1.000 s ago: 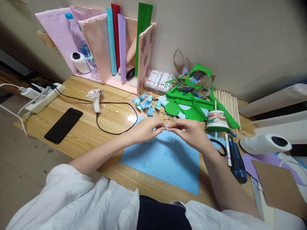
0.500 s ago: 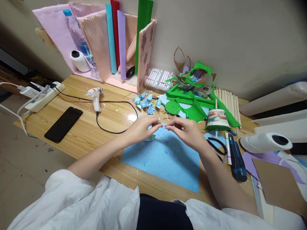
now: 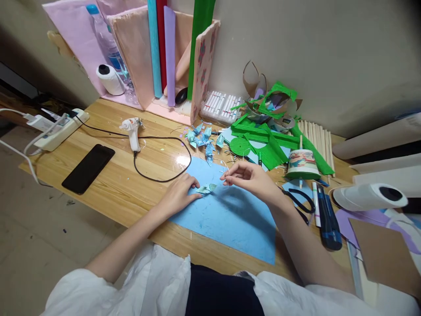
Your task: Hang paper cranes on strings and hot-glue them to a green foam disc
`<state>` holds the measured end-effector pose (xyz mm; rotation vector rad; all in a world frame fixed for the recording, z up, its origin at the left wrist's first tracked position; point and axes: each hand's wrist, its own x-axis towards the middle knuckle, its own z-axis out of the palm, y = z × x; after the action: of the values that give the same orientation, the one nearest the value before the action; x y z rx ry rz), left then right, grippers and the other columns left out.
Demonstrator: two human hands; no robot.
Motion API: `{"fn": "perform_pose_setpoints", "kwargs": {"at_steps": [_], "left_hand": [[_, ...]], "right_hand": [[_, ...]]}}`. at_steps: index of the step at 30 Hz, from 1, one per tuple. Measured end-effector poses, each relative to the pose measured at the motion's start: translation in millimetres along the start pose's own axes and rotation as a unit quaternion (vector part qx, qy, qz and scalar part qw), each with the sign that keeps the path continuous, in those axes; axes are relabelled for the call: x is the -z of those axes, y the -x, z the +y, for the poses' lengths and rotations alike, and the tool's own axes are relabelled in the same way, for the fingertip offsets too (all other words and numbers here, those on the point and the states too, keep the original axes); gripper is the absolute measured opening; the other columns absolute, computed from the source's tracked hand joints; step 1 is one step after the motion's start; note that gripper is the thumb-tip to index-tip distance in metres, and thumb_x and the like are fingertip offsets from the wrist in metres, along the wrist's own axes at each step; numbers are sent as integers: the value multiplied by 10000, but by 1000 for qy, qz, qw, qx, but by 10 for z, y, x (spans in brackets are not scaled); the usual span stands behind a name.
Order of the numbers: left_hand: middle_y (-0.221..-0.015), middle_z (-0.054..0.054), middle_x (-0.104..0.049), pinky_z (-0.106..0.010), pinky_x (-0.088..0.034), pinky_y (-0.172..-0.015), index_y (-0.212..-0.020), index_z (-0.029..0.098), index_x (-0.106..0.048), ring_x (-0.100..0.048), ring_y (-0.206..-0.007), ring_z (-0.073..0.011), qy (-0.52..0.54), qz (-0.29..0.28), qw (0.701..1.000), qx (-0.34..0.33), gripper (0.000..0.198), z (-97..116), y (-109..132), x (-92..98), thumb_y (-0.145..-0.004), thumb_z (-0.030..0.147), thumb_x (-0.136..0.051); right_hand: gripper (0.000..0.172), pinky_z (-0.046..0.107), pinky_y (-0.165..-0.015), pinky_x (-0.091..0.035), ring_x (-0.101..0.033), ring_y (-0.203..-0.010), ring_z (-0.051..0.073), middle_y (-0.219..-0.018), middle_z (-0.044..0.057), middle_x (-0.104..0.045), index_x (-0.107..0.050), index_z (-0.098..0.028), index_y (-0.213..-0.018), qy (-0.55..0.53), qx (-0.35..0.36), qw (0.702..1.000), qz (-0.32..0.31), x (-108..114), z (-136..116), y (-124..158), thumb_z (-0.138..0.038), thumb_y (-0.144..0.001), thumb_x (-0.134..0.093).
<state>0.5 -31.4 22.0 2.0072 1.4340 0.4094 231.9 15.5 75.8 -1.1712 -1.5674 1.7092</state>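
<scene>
A small folded light-blue paper piece (image 3: 207, 189) lies on the blue sheet (image 3: 226, 228). My left hand (image 3: 180, 192) rests at the sheet's left side, thumb and forefinger apart at the left end of the folded piece; whether they touch it is unclear. To the right of that piece, my right hand (image 3: 248, 181) is raised over the sheet and pinches a thin white thread (image 3: 225, 165) between thumb and fingertips. More folded blue paper pieces (image 3: 204, 139) lie in a cluster beyond the sheet.
A glue gun (image 3: 133, 134) with a looped black cord and a phone (image 3: 88, 168) lie at left. Scissors (image 3: 301, 202), a utility knife (image 3: 330, 219) and a thread spool (image 3: 368, 196) are at right. Green paper scraps (image 3: 259, 138) and a marker case (image 3: 222, 106) stand behind.
My hands were together, fingertips meeting at the thread. My left hand has moved left and down to the folded paper piece, while my right hand keeps the thread.
</scene>
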Motion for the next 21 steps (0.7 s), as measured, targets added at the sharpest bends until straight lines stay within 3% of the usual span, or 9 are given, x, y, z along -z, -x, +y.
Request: {"fn": "perform_pose_setpoints", "kwargs": {"at_steps": [5, 10, 13, 15, 17, 21], "left_hand": [[-861, -35, -583, -289, -406, -735, -828, 180, -591, -531, -856, -181, 2, 8, 1000, 1, 183, 41, -61, -31, -771, 353, -615], [-814, -30, -589, -279, -396, -703, -764, 178, -604, -533, -810, -172, 22, -9, 1000, 20, 150, 21, -109, -4, -767, 328, -609], [-809, -28, -588, -273, -394, -704, -766, 174, -599, -534, -790, -162, 51, -19, 998, 19, 174, 20, -121, 18, -779, 347, -584], [-796, -20, -579, -263, -390, -690, -775, 168, -586, -526, -757, -148, 87, -25, 996, 22, 201, 24, -123, 40, -794, 366, -557], [-762, -8, -558, -251, -379, -660, -780, 162, -572, -505, -711, -132, 132, -33, 990, 38, 220, 28, -124, 63, -799, 379, -538], [-670, 29, -487, -227, -346, -593, -766, 159, -522, -447, -620, -103, 269, -68, 957, 81, 223, 55, -130, 112, -769, 382, -540]], "right_hand": [[186, 251, -620, -450, -564, -672, 121, -750, 21, -635, -637, -181, -888, -28, 13, 999, 16, 33, -22, -6, -271, -726, -656], [143, 204, -424, -208, -300, -471, 49, -625, -26, -462, -659, -169, -775, -85, -29, 996, 5, 49, 15, -27, -192, -746, -521], [178, 212, -416, -126, -191, -442, 48, -560, -53, -336, -641, -159, -754, -120, -49, 991, -12, 65, 29, -28, -245, -773, -486], [217, 211, -415, -130, -191, -435, 52, -517, -67, -281, -620, -163, -714, -106, -44, 993, -14, 80, 25, -16, -329, -801, -511], [259, 209, -414, -161, -242, -434, 53, -494, -64, -328, -614, -167, -681, -64, -24, 998, -13, 89, 9, 4, -392, -797, -560], [218, 212, -417, -256, -356, -460, 59, -617, -4, -586, -679, -175, -769, 16, 26, 1000, -5, 75, -51, 48, -380, -791, -608]]}}
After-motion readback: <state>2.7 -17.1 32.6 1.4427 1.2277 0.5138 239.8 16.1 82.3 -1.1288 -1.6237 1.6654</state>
